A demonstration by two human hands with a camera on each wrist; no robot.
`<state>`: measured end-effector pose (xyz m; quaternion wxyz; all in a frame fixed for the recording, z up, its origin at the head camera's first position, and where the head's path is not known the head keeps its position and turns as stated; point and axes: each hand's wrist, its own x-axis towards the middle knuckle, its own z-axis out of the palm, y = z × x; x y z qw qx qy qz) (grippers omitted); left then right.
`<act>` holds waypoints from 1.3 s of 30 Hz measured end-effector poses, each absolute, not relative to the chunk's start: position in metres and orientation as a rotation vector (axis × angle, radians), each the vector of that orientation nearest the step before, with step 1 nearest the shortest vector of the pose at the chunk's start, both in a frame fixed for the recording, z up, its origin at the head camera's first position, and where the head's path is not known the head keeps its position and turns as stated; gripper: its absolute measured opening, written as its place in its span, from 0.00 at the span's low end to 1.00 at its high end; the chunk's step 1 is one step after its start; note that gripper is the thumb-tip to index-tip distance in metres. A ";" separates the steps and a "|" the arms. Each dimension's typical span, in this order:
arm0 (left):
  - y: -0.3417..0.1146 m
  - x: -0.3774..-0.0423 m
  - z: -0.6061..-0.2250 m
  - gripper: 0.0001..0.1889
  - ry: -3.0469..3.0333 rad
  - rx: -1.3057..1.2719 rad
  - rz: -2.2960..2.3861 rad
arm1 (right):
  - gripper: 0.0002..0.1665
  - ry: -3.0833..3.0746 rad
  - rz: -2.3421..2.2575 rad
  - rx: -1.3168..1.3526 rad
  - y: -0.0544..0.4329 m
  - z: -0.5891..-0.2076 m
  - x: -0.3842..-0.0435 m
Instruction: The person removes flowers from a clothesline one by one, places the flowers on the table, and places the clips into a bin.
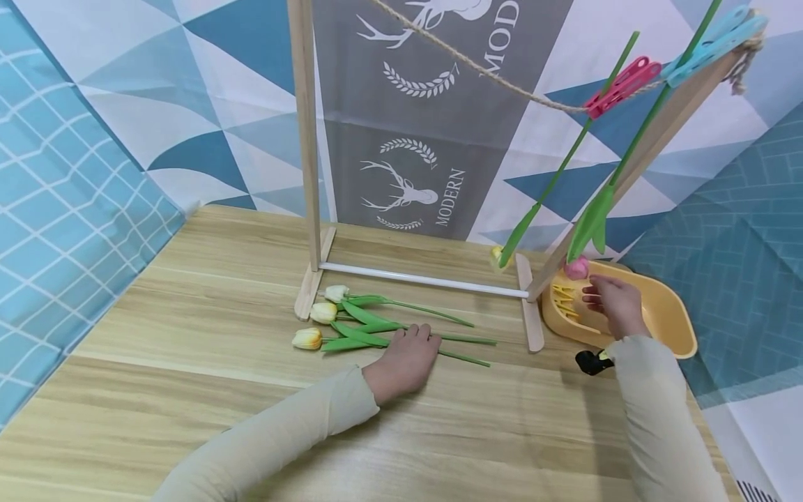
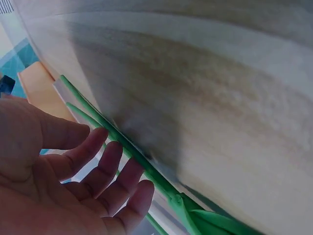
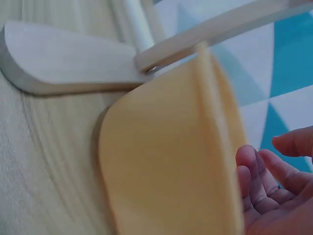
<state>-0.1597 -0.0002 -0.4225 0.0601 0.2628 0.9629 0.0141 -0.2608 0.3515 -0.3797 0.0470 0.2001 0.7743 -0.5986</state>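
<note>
My left hand (image 1: 410, 359) lies over the stems of artificial tulips on the table. In the left wrist view, its fingertips (image 2: 142, 193) are at a green stem (image 2: 122, 139), with the thumb apart from them. The blooms point left: a white tulip (image 1: 337, 293), a pale yellow tulip (image 1: 323, 312) and an orange-yellow tulip (image 1: 307, 339). My right hand (image 1: 617, 303) reaches over a yellow plastic basket (image 1: 680, 314), holding nothing visible, its fingers loosely bent. Yellow clothespins (image 1: 564, 301) are inside the basket near those fingers. In the right wrist view, the basket's wall (image 3: 156, 152) hides part of the hand.
A wooden frame (image 1: 306, 139) with a white crossbar (image 1: 423, 280) stands behind the tulips. From its rope (image 1: 477, 66), a red clothespin (image 1: 622, 87) and a blue clothespin (image 1: 712, 47) hold hanging tulips. A black object (image 1: 592, 362) sits beside the right sleeve.
</note>
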 end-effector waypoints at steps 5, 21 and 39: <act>-0.001 -0.160 -0.415 0.09 2.933 0.829 0.117 | 0.14 2.291 -2.067 0.531 0.351 -0.361 -0.247; 0.006 -0.185 -0.350 0.11 3.039 0.971 0.907 | 0.14 2.364 -2.549 0.278 0.308 -0.275 -0.207; 0.045 -0.226 -0.259 0.11 2.837 0.870 1.615 | 0.14 2.463 -2.695 -0.415 0.252 -0.179 -0.200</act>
